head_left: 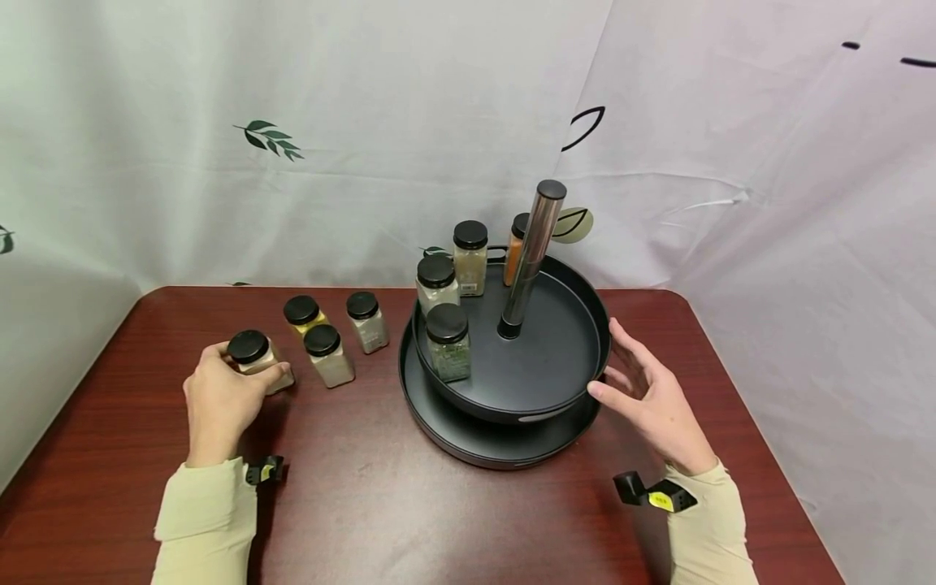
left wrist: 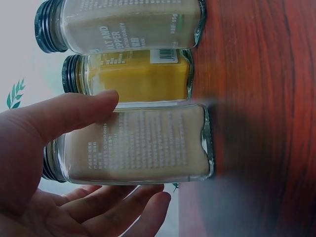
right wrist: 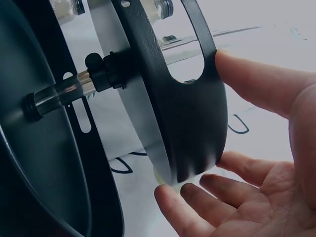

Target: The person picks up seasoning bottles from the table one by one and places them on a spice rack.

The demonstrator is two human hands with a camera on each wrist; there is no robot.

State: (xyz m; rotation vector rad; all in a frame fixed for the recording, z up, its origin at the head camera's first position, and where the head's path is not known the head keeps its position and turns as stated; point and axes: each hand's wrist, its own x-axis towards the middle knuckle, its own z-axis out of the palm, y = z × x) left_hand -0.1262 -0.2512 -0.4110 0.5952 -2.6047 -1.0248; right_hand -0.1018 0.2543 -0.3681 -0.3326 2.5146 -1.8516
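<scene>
My left hand (head_left: 225, 400) holds a square glass spice jar (left wrist: 138, 145) of pale powder between thumb and fingers. The jar has a black lid (head_left: 248, 346); I cannot tell whether its base touches the table. Beside it stand a yellow-powder jar (left wrist: 143, 76), a salt and pepper jar (head_left: 331, 366) and another pale jar (head_left: 369, 327). At the right, my right hand (head_left: 654, 400) is spread along the rim of the upper black round tray (head_left: 556, 370), thumb and fingertips touching its outer side. A lower black tray (head_left: 497, 451) sits beneath, joined by a post (right wrist: 61, 91).
On the upper tray stand a green-herb jar (head_left: 449, 357), two pale jars (head_left: 471, 264) and an orange jar (head_left: 513, 258). A tall metal handle (head_left: 531, 252) rises from its middle. The brown table (head_left: 351, 504) ends at a white patterned curtain (head_left: 409, 106).
</scene>
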